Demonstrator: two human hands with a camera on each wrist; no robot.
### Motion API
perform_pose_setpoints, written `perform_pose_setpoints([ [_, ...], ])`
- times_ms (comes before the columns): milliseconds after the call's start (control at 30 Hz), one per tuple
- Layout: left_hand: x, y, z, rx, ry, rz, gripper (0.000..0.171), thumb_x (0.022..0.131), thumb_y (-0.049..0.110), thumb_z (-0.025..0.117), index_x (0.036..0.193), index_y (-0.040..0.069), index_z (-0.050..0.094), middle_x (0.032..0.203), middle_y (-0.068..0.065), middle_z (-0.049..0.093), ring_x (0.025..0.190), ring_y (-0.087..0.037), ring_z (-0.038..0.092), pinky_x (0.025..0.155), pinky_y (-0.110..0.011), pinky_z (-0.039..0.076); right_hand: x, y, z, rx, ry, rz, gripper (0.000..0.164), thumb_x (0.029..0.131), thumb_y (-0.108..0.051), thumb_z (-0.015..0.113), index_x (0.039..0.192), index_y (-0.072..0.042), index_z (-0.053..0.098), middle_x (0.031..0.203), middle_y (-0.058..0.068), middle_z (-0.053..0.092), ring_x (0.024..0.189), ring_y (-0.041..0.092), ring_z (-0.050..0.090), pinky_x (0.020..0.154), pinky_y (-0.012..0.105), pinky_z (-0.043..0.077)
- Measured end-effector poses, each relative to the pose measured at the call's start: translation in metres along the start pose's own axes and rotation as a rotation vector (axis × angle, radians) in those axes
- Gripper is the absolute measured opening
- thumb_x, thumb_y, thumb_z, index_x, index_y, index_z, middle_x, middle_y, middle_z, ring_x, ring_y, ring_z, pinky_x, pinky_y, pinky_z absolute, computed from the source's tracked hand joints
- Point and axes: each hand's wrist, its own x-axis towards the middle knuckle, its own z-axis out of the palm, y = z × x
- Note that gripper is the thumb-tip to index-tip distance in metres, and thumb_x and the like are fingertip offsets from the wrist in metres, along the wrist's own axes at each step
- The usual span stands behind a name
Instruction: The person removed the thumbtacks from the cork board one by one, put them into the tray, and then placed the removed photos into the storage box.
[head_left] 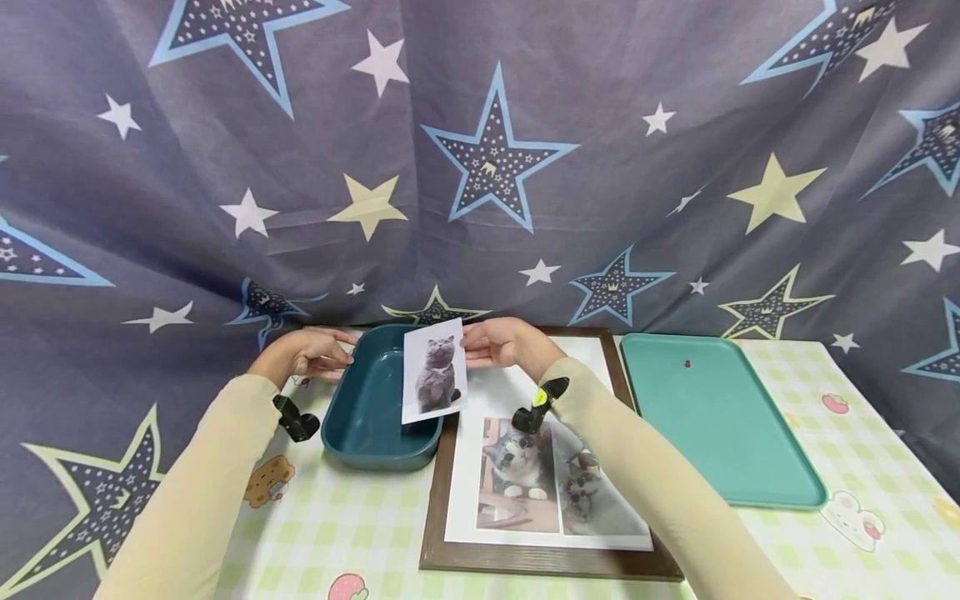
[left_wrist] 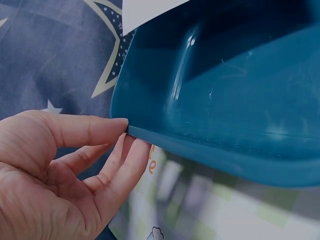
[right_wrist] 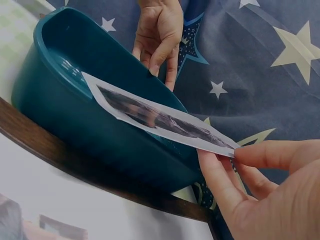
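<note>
My right hand (head_left: 495,342) pinches a cat photo (head_left: 437,375) by its right edge, thumb on top and fingers beneath. The photo shows a grey cat on a pale background and hangs over the right side of a deep teal bin (head_left: 367,417). With thumb and fingers my left hand (head_left: 315,352) pinches the bin's rim at its far left corner; the left wrist view shows the thumb (left_wrist: 112,129) on the rim. Under my right forearm lies a brown picture frame (head_left: 540,560) with a white mat, holding two cat pictures (head_left: 519,483).
A flat turquoise tray (head_left: 720,417) lies right of the frame, with a tiny red object (head_left: 687,363) on it. The checked tablecloth (head_left: 300,533) covers the table. A dark star-patterned curtain (head_left: 600,167) hangs right behind.
</note>
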Motion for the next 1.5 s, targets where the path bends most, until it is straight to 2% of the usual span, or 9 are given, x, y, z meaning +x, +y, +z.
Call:
perform_pose_setpoints([
  [333,0.0,0.001,0.001,-0.005,0.001,-0.002,0.075,0.094,-0.004,0.06,0.159,-0.003,0.022,0.102,-0.002,0.062,0.083,-0.006,0.066,0.089,-0.03,0.061,0.004,0.002,0.011,0.03,-0.005,0.003,0.055,0.1,0.006,0.048,0.153,-0.008,0.044,0.132,0.013,0.058,0.098,0.023,0.059,0.12,0.04,0.04],
  [400,0.0,0.001,0.001,-0.006,0.005,-0.004,0.075,0.094,-0.004,0.061,0.159,-0.003,0.023,0.105,-0.003,0.061,0.083,-0.006,0.065,0.087,-0.029,0.061,0.005,0.002,0.013,0.04,-0.003,0.002,0.054,0.1,0.006,0.048,0.152,-0.007,0.045,0.13,0.013,0.058,0.098,0.023,0.059,0.12,0.04,0.04],
  [567,0.002,0.0,0.001,-0.008,0.019,-0.007,0.075,0.094,-0.004,0.061,0.159,-0.003,0.023,0.108,-0.005,0.06,0.083,-0.007,0.066,0.084,-0.028,0.062,0.006,0.004,0.019,0.056,0.002,0.002,0.052,0.1,0.006,0.049,0.15,-0.007,0.048,0.109,0.009,0.061,0.094,0.023,0.06,0.12,0.041,0.041],
  [633,0.003,-0.001,0.0,-0.007,0.019,-0.006,0.074,0.095,-0.004,0.06,0.159,-0.002,0.023,0.107,-0.004,0.06,0.083,-0.006,0.066,0.084,-0.028,0.062,0.007,0.004,0.021,0.057,0.001,0.002,0.052,0.1,0.006,0.049,0.15,-0.007,0.048,0.108,0.009,0.061,0.095,0.023,0.06,0.12,0.041,0.041],
  [867,0.003,-0.002,-0.002,-0.016,-0.001,0.001,0.073,0.095,-0.005,0.059,0.159,-0.003,0.023,0.103,-0.003,0.062,0.085,-0.007,0.065,0.087,-0.029,0.061,0.01,0.005,0.031,0.077,-0.007,0.006,0.052,0.1,0.006,0.05,0.15,-0.008,0.048,0.136,0.014,0.058,0.11,0.026,0.058,0.12,0.04,0.04],
  [1100,0.003,-0.002,-0.002,-0.025,-0.008,0.006,0.073,0.095,-0.005,0.058,0.159,-0.003,0.022,0.1,-0.001,0.063,0.085,-0.007,0.066,0.087,-0.029,0.061,0.013,0.008,0.042,0.113,0.01,-0.006,0.051,0.099,0.008,0.05,0.148,-0.005,0.05,0.124,0.013,0.06,0.116,0.029,0.058,0.119,0.041,0.041],
  [1200,0.002,-0.001,-0.002,-0.028,-0.013,0.009,0.074,0.095,-0.005,0.059,0.159,-0.003,0.022,0.099,-0.001,0.063,0.084,-0.006,0.066,0.086,-0.029,0.061,0.016,0.009,0.044,0.136,0.018,-0.001,0.051,0.099,0.009,0.049,0.147,-0.004,0.051,0.134,0.015,0.06,0.126,0.03,0.057,0.118,0.041,0.042],
  [1333,0.001,-0.002,-0.002,-0.016,-0.019,0.013,0.074,0.095,-0.004,0.058,0.159,-0.004,0.02,0.102,-0.001,0.062,0.085,-0.006,0.065,0.085,-0.027,0.061,0.017,0.009,0.046,0.154,0.025,0.012,0.052,0.099,0.009,0.049,0.148,-0.005,0.05,0.151,0.017,0.053,0.141,0.032,0.05,0.119,0.04,0.042],
  [1500,0.001,-0.002,0.0,-0.013,-0.012,0.009,0.074,0.096,-0.003,0.059,0.159,-0.003,0.021,0.109,-0.004,0.061,0.089,-0.007,0.065,0.085,-0.027,0.061,0.018,0.01,0.049,0.154,0.04,0.014,0.054,0.1,0.01,0.047,0.152,-0.004,0.046,0.155,0.019,0.048,0.144,0.034,0.047,0.119,0.041,0.041],
])
